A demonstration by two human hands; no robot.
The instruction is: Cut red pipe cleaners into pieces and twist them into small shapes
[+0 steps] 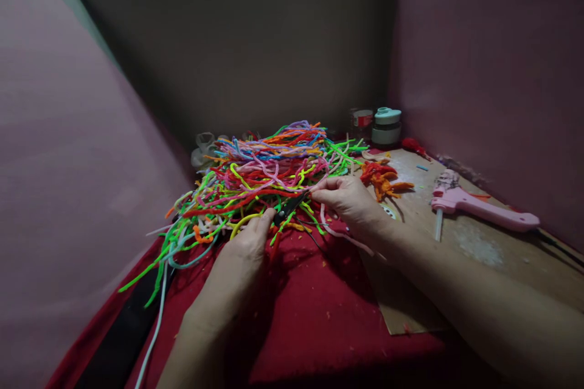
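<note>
My left hand (244, 255) is closed around a pair of dark scissors (287, 209), which point up and right. The handles are mostly hidden in the hand. At the blade tips, my right hand (344, 199) pinches a pale pink pipe cleaner (326, 225), whose tail seems to hang below the fingers onto the red cloth. Just behind both hands spreads a big heap of pipe cleaners (269, 164) in green, red, pink, orange, yellow and blue.
A red cloth (319, 316) covers the table. To the right, a cardboard sheet (479, 279) bears a pink glue gun (483, 206) and an orange-red fuzzy piece (381, 179). A mint-lidded jar (387, 126) stands behind. A white cable (155, 331) runs down the left.
</note>
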